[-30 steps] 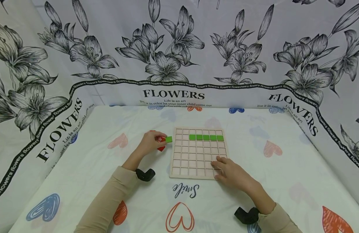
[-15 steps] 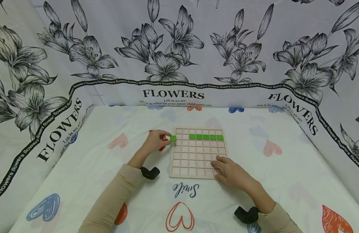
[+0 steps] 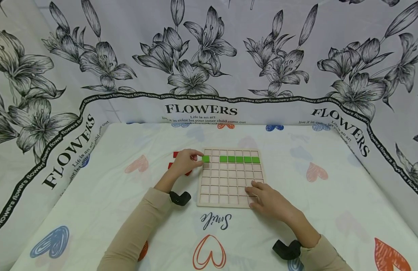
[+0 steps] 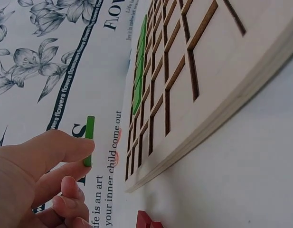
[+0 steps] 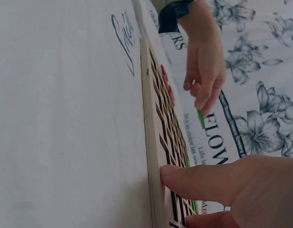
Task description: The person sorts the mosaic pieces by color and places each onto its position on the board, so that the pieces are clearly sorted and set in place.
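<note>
Between its thumb and index finger, my left hand pinches a small square green tile. In the head view this tile overlaps the left edge of the wooden grid board; the left wrist view shows the tile edge-on, raised above the board. A row of several green tiles lies in the board's second row from the back, reaching its right side. My right hand rests on the board's near right part, and in the right wrist view its thumb touches the edge.
Red pieces lie on the patterned tablecloth left of the board, partly hidden by my left hand. A black band is on the left wrist and another black band on the right. A flowered curtain hangs behind.
My left hand has moved right with the green tile, from beside the board to over its left edge, uncovering more red pieces. My right hand has stayed in place.
</note>
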A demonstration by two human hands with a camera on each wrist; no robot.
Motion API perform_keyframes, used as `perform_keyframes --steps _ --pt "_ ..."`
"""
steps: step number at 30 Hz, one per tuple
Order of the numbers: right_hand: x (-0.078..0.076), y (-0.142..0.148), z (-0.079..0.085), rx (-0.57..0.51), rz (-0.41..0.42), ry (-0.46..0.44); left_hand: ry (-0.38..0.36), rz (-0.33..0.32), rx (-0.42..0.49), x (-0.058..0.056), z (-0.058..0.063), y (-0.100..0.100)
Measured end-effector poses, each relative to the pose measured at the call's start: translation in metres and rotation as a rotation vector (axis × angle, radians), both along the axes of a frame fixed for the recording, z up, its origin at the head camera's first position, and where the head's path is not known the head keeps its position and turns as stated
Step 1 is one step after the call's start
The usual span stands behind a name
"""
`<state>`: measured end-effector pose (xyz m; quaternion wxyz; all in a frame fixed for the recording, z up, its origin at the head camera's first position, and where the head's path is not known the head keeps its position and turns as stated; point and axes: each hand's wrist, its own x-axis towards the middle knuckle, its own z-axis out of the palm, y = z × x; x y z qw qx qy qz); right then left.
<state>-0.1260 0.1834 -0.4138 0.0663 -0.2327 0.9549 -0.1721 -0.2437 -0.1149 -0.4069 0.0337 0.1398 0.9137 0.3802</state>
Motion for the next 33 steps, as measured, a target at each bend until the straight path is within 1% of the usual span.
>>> perform_keyframes --steps 7,16,22,25,33 --pt "0.000 0.000 0.001 0.004 -0.006 -0.006 -0.012 -0.008 0.000 -0.005 -0.002 0.004" --pt "0.000 0.000 0.000 0.003 -0.005 -0.012 -0.057 0.000 0.027 -0.013 -0.007 0.010" --pt "-0.001 0.000 0.000 0.001 -0.011 -0.018 -0.038 -0.014 0.050 -0.014 -0.008 0.013" --pt "-0.001 0.000 0.000 0.000 -0.010 -0.016 -0.036 -0.014 0.043 -0.016 -0.010 0.015" --pt "-0.002 0.000 -0.003 -0.001 -0.011 -0.013 -0.085 -0.011 0.045 -0.021 -0.014 0.018"
